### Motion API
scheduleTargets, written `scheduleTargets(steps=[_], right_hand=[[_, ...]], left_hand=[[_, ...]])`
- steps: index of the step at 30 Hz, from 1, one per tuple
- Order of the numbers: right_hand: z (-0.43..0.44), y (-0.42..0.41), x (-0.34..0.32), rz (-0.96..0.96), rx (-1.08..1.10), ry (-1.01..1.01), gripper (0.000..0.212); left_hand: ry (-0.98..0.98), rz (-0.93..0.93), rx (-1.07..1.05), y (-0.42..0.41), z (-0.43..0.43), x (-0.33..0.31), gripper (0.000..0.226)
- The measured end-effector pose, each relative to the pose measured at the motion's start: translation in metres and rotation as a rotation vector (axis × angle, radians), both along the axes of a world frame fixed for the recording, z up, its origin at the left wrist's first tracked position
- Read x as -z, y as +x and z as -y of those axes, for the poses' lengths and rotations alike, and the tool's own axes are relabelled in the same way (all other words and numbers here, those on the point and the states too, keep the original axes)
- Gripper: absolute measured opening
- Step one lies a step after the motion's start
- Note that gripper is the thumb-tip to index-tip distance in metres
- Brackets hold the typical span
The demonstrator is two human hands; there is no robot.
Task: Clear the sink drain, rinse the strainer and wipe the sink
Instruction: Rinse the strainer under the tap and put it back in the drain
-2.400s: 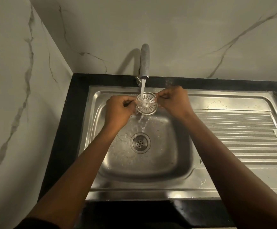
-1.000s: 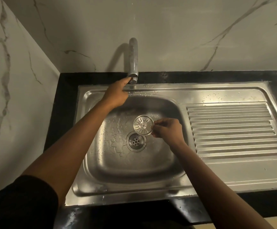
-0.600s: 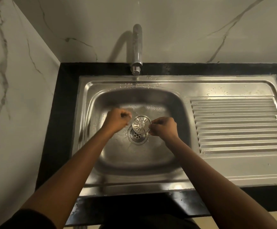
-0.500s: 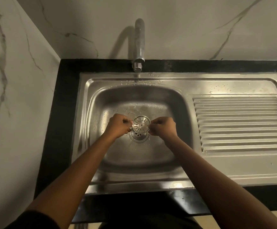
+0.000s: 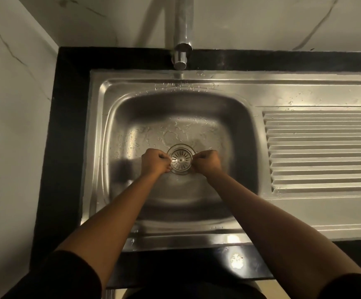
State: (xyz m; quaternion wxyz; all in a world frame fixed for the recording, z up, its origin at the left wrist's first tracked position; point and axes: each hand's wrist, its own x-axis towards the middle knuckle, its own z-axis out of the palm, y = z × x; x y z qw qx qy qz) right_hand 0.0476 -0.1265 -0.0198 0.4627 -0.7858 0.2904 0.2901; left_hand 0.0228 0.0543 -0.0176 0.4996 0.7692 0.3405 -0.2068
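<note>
A round slotted metal strainer point(image 5: 181, 160) lies over the drain ring point(image 5: 181, 146) at the bottom of the steel sink basin point(image 5: 132, 117). My left hand point(image 5: 154, 161) pinches its left edge and my right hand point(image 5: 207, 162) pinches its right edge, both with fingers closed. The strainer looks level and low in the drain opening; whether it is fully seated I cannot tell. The drain holes below are hidden by it. The faucet point(image 5: 182, 50) above the basin is off, and water drops cling to the basin floor.
A ribbed steel drainboard point(image 5: 321, 149) runs to the right of the basin. A black counter point(image 5: 71, 126) frames the sink. Marble walls stand close at the left and behind the faucet.
The water stopped after my left hand touched the faucet. Both hands have carried the strainer down from under the spout onto the drain, and my left hand has rejoined its left edge.
</note>
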Motion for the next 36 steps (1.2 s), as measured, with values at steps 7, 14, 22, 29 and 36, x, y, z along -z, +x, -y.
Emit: scheduleTargets(steps=[7,14,22,29,36], right_hand=[[-0.002,0.006,0.022,0.001,-0.045,-0.158,0.017],[-0.005,0.007,0.026,0.09,-0.118,-0.25,0.02],[0.0,0.008,0.009,0.138,-0.295,-0.266,0.02],[0.01,-0.004,-0.053,0.278,-0.27,-0.148,0.022],[0.024,-0.043,-0.128,0.384,-0.156,0.023,0.013]], left_hand=[[0.033,-0.044,-0.031,0.006,0.008,0.023,0.015],[0.115,-0.028,-0.015,0.008,0.013,0.034,0.028],[0.128,0.009,-0.014,0.005,0.011,0.017,0.033],[0.047,0.158,-0.046,-0.004,0.008,-0.035,0.025],[-0.04,0.306,0.042,-0.031,0.013,-0.096,0.016]])
